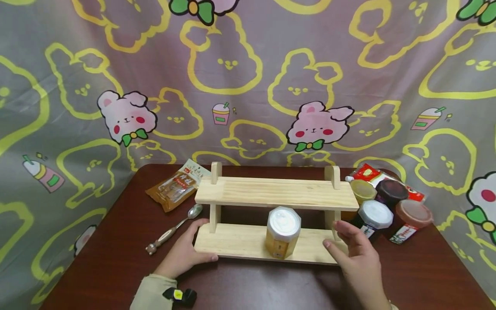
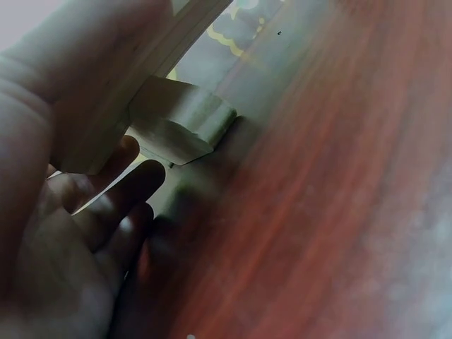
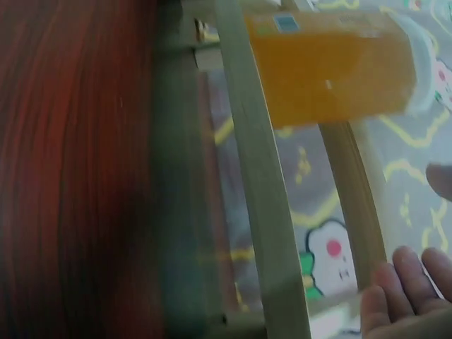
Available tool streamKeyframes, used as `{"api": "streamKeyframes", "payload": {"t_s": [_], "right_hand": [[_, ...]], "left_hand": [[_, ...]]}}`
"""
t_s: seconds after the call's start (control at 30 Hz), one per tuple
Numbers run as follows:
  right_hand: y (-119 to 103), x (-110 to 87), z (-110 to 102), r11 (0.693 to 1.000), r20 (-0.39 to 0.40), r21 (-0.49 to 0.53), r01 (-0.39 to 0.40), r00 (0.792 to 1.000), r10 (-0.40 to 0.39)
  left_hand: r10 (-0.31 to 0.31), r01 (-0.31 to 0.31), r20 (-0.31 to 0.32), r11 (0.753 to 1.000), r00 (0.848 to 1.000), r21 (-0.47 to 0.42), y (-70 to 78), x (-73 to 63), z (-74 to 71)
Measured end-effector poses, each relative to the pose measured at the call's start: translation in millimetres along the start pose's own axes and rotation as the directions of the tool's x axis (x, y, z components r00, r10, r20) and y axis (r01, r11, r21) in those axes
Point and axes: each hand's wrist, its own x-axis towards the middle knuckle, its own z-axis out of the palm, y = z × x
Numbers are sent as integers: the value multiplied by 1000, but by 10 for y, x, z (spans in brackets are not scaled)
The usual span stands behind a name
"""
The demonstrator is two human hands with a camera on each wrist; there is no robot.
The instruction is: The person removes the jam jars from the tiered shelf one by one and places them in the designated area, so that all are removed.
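Note:
A two-tier wooden shelf rack stands on the table. On its lower board, right of centre, an amber jar with a white lid sits upright; the right wrist view shows its orange contents. My left hand grips the left end of the lower board, thumb along the front edge. In the left wrist view its fingers reach under the board. Beside the rack's right end is my right hand, its thumb and fingers spread apart, holding nothing. Whether it touches the rack I cannot tell.
Several lidded jars cluster right of the rack, with a red-and-white packet behind them. To the left lie a brown packet and a spoon. A patterned curtain hangs behind the table.

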Motion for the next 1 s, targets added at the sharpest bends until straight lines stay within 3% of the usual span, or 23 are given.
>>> {"api": "streamKeyframes", "payload": {"t_s": [0.17, 0.37, 0.67, 0.9, 1.0], "right_hand": [[15, -19, 136, 998, 205, -24, 56, 977, -50], [17, -38, 267, 999, 358, 8, 35, 933, -36], [3, -60, 483, 999, 431, -12, 37, 902, -28], [-29, -20, 646, 999, 487, 14, -49, 873, 36], [-51, -8, 689, 997, 476, -37, -71, 876, 80]], "left_hand": [[-2, 2, 21, 1000, 1000, -9, 15, -1, -2], [1, 0, 33, 1000, 999, -17, 15, -2, -6], [1, 0, 34, 1000, 999, -24, -7, -3, -14], [-13, 14, 30, 1000, 999, -19, -11, 0, -13], [-23, 24, 26, 1000, 999, -18, -5, 1, -9]]}}
